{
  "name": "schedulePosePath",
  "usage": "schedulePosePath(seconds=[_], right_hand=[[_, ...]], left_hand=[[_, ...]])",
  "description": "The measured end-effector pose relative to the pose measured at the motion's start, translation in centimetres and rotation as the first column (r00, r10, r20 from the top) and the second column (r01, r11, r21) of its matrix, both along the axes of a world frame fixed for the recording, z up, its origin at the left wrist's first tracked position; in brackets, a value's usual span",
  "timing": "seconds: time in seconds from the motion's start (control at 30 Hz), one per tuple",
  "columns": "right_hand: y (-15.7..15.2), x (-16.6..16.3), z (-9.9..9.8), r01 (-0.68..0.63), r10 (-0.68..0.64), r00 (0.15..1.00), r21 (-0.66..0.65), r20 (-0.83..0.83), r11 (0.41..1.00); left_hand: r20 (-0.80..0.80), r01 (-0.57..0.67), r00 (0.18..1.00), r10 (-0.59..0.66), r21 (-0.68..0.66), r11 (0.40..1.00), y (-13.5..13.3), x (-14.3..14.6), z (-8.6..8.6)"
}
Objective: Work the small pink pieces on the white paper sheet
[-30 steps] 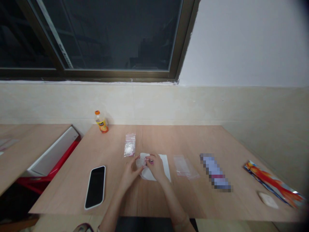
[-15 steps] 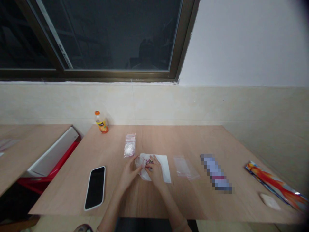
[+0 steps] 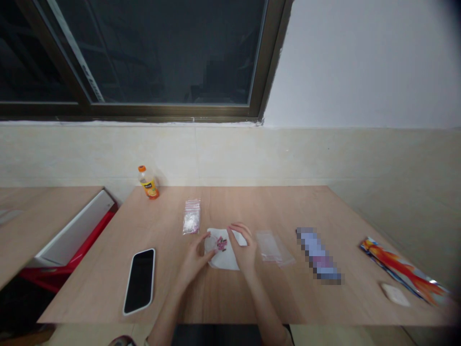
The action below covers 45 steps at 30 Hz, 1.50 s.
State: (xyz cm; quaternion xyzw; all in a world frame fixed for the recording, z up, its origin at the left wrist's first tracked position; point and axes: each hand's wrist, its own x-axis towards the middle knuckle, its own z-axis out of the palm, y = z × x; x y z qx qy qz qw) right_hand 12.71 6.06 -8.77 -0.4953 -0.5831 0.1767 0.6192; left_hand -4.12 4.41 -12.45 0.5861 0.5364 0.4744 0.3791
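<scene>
Jutting in at the far left is a second table (image 3: 54, 211), with a pale panel (image 3: 79, 228) along its side and something red (image 3: 77, 257) below that. Next comes the main table (image 3: 91, 278), where a phone (image 3: 139, 281) lies near the front, its screen black and its rim white. Behind it, close to the wall, stands a bottle (image 3: 150, 187) with an orange cap, a yellow label and a little orange showing low down.

A clear packet (image 3: 191, 217) with reddish lines across its top lies just beyond the left hand (image 3: 194, 257). That hand has its thumb and fingertips parted at the left edge of a white sheet (image 3: 225, 263); a clear round thing shows faintly between them, and I cannot tell whether it is gripped.

On the sheet's middle, a cluster of small pieces (image 3: 221, 243) looks pink and purplish with darker bits among them, too small to make out singly. Over the sheet's right part, the right hand (image 3: 248, 250) is arched, thumb and fingers curving toward each other; whether they pinch anything I cannot tell.

Flat clear bags (image 3: 272, 247) overlap just beside it, then a blurred bluish item (image 3: 317, 254), a whitish block (image 3: 395, 294) and an orange-red wrapper (image 3: 401, 269).
</scene>
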Motion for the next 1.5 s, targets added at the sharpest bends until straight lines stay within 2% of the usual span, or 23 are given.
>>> schedulePosePath(seconds=[0.13, 0.23, 0.37, 0.47, 0.63, 0.73, 0.83, 1.0, 1.17, 1.27, 1.4, 1.5], right_hand=[[-0.4, -0.6, 0.8, -0.153, 0.159, 0.977, -0.052, 0.142, 0.987], [-0.4, -0.7, 0.3, -0.199, 0.211, 0.969, -0.099, 0.132, 0.975], [0.1, -0.2, -1.8, -0.141, 0.154, 0.985, -0.15, 0.077, 0.979], [0.7, 0.0, -3.9, -0.08, 0.126, 0.972, -0.223, 0.2, 0.971], [0.8, -0.5, -7.0, -0.081, 0.268, 0.858, -0.4, 0.439, 0.913], [0.6, -1.0, -8.0, -0.128, 0.361, 0.809, -0.461, 0.463, 0.878], [0.5, -1.4, -8.3, -0.143, 0.366, 0.812, -0.453, 0.454, 0.88], [0.5, -1.3, -8.3, -0.094, 0.29, 0.861, -0.429, 0.417, 0.898], [0.2, -0.6, -7.9, -0.08, 0.201, 0.932, -0.37, 0.302, 0.926], [0.1, -0.2, -6.3, -0.08, 0.146, 0.972, -0.322, 0.186, 0.943], [0.0, -0.1, -2.7, -0.048, 0.065, 0.996, -0.246, 0.062, 0.968], [-0.1, -0.3, -0.7, -0.102, 0.112, 0.993, -0.208, 0.037, 0.973]], left_hand=[[-0.018, 0.026, 1.0, -0.025, 0.015, 1.0, 0.1, 0.1, 0.2], [-0.01, 0.038, 0.999, -0.038, 0.016, 0.999, 0.1, 0.1, 0.0], [0.002, 0.01, 1.0, -0.01, 0.01, 1.0, 0.2, -0.1, -0.5], [-0.004, -0.006, 1.0, 0.007, 0.026, 1.0, 0.2, -0.3, -0.4], [0.009, -0.04, 0.999, 0.04, 0.019, 0.999, 0.3, -0.7, 0.1], [0.014, -0.053, 0.999, 0.052, 0.026, 0.998, 0.3, -0.9, 0.2], [0.019, -0.037, 0.999, 0.037, 0.015, 0.999, 0.2, -1.0, 0.4], [0.027, -0.044, 0.999, 0.044, -0.006, 0.999, 0.2, -1.0, 0.7], [0.025, -0.045, 0.999, 0.045, 0.018, 0.999, 0.4, -0.9, 0.3], [0.051, -0.045, 0.998, 0.044, 0.007, 0.999, 0.5, -0.8, -0.4], [0.072, -0.025, 0.997, 0.025, -0.001, 1.0, 0.5, -0.6, -1.1], [0.06, -0.009, 0.998, 0.009, 0.003, 1.0, 0.4, -0.4, -1.2]])
